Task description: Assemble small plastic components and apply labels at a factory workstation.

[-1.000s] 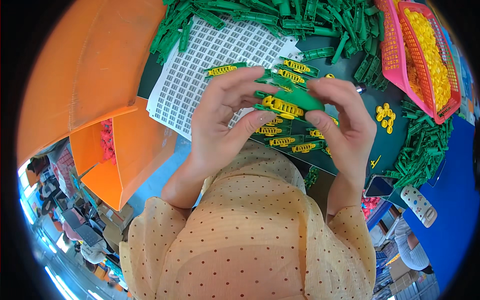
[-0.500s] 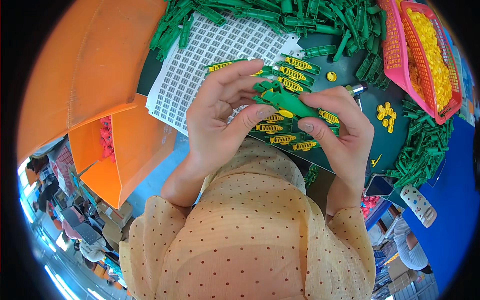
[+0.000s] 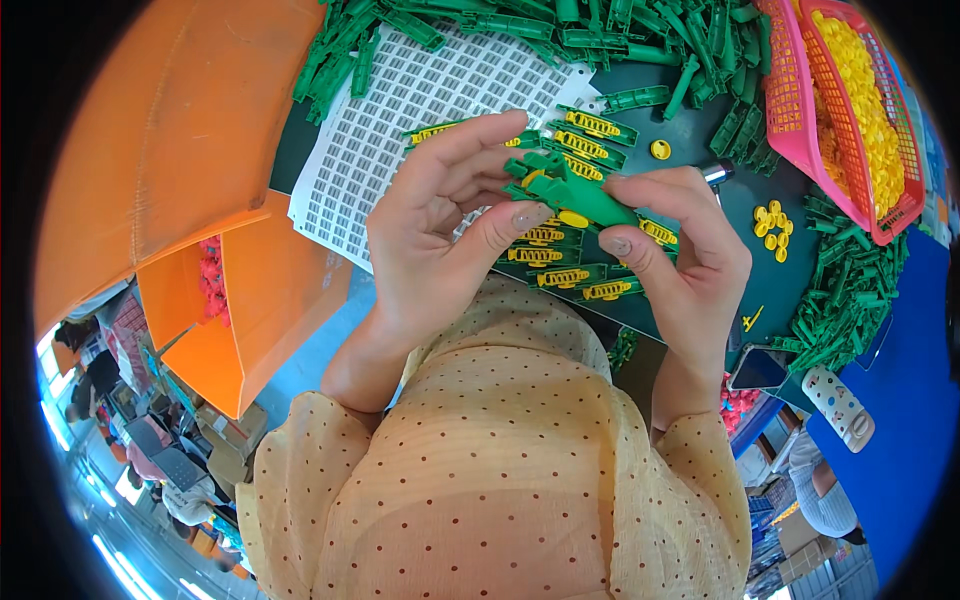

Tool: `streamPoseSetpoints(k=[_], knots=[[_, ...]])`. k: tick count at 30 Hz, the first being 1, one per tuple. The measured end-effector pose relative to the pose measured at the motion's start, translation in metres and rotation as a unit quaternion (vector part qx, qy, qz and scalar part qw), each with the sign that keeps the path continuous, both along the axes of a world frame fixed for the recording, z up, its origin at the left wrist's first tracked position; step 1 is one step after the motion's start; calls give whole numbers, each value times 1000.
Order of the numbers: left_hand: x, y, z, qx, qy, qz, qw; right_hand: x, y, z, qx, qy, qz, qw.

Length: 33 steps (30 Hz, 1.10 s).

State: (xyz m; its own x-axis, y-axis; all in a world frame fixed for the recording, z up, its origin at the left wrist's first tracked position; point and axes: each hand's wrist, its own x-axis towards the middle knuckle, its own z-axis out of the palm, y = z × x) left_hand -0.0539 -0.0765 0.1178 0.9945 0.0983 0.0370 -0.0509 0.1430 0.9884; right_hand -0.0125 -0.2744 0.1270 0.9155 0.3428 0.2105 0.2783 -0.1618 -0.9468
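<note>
Between my hands is a green plastic shell (image 3: 590, 200) with yellow bits at its left end and lower edge. My left hand (image 3: 430, 215) pinches its left end, the thumb in front and the other fingers curled loosely behind. At the right end, the thumb and forefinger of my right hand (image 3: 690, 240) grip the shell. Beneath lie green half shells fitted with yellow ladder-like inserts (image 3: 595, 124), in rows, partly hidden by my hands. A single yellow round cap (image 3: 660, 149) lies to the right of them.
A white printed sheet (image 3: 370, 135) lies at left under a pile of green shells (image 3: 560, 28). Pink baskets (image 3: 788, 90) hold yellow caps. Loose caps (image 3: 771, 232), more green parts (image 3: 850, 280), a phone (image 3: 760, 369) and a patterned case (image 3: 838, 408) are at right. Orange bins (image 3: 290, 300) stand left.
Both hands keep their grip on the green shell, which has turned and shifted slightly. The rest of the table shows only a small shift of the view.
</note>
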Motion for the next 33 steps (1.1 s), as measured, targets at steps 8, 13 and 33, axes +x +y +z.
streamPoseSetpoints(k=[8, 13, 33], knots=[[1, 1, 0, 24, -6, -15, 1000, 4, -4, 2, -47, -67, 2, 997], [1, 2, -1, 14, -13, -19, 1000, 1, -2, 1, -34, -18, 11, 999], [-1, -1, -4, -60, -31, 18, 998, -10, 3, -5, 98, 95, 14, 991]])
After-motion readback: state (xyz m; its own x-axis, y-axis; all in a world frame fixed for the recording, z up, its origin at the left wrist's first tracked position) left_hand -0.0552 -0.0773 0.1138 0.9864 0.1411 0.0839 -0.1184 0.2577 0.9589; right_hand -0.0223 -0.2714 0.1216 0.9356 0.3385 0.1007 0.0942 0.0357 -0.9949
